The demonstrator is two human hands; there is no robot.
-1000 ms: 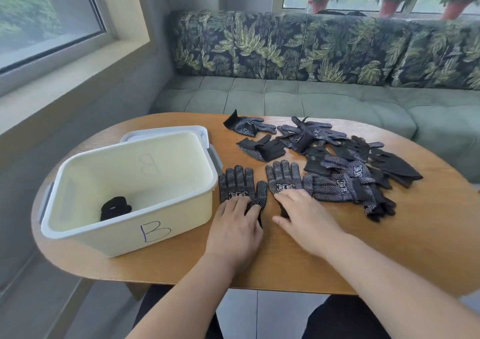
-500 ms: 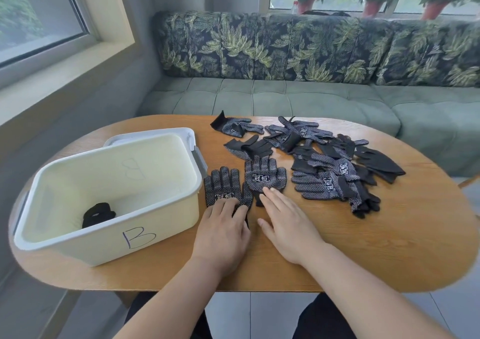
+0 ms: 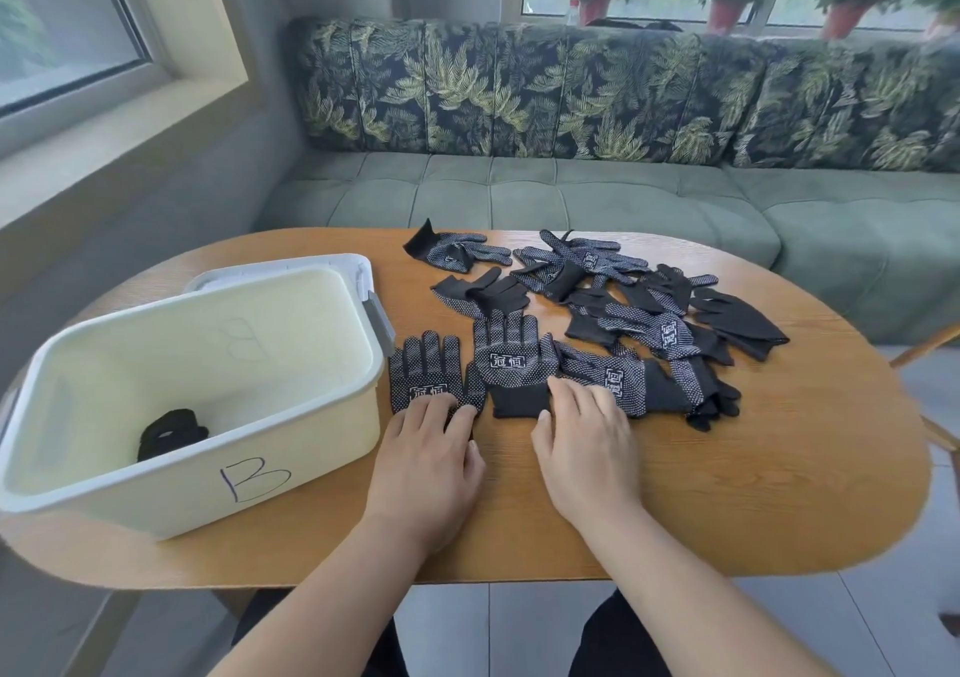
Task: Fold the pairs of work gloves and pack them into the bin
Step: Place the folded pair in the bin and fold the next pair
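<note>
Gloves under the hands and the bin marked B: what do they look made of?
Gloves: black knit fabric, matte, with pale grip dots, perhaps rubber; they lie limp. Bin: cream plastic, probably; smooth moulded walls, faint sheen, a B showing faintly through the far wall.
</note>
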